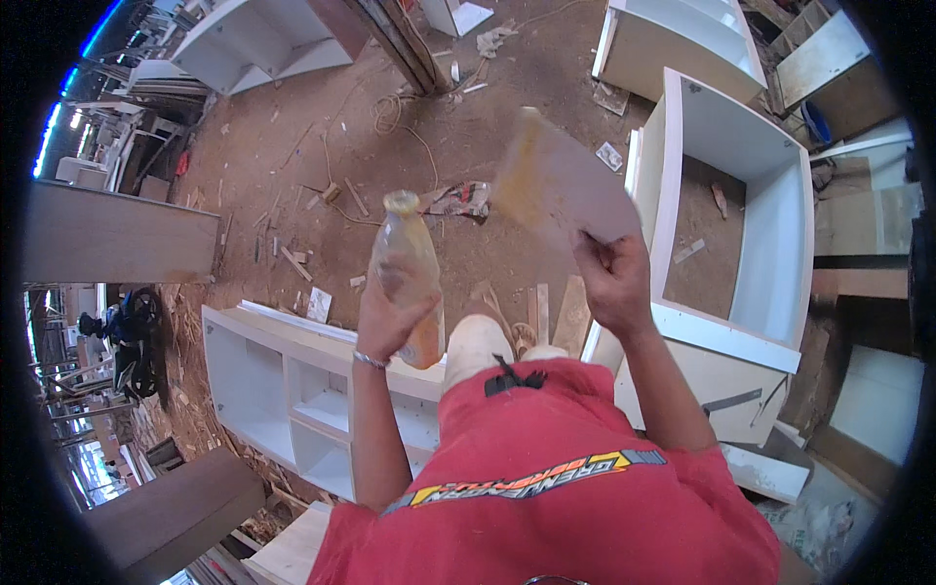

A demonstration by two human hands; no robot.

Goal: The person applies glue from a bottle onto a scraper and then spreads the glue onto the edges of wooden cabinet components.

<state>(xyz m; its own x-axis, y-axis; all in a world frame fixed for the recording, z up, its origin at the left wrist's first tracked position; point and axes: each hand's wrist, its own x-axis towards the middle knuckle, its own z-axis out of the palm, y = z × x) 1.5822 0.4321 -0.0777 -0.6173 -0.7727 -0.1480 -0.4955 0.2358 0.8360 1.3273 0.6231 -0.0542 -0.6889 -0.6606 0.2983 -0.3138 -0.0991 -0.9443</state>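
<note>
Bottle [411, 246] and stained sheet [565, 180] in hands [616, 285], slanted lettering [526, 481] across red shirt [546, 419]

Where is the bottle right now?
In the head view, the bottle is just left of the middle, held in the person's left hand, across from the flat sheet in the right hand.

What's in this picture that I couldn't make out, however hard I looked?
In the head view:
- Far side of the pale sheet in the right hand: turned away from the camera.
- Exact contents of the bottle: blurred by its cloudy wall.
- Fingertips of the left hand: obscured by the bottle.
- Rest of the upper-left cabinet: cut off by the top edge.
</note>
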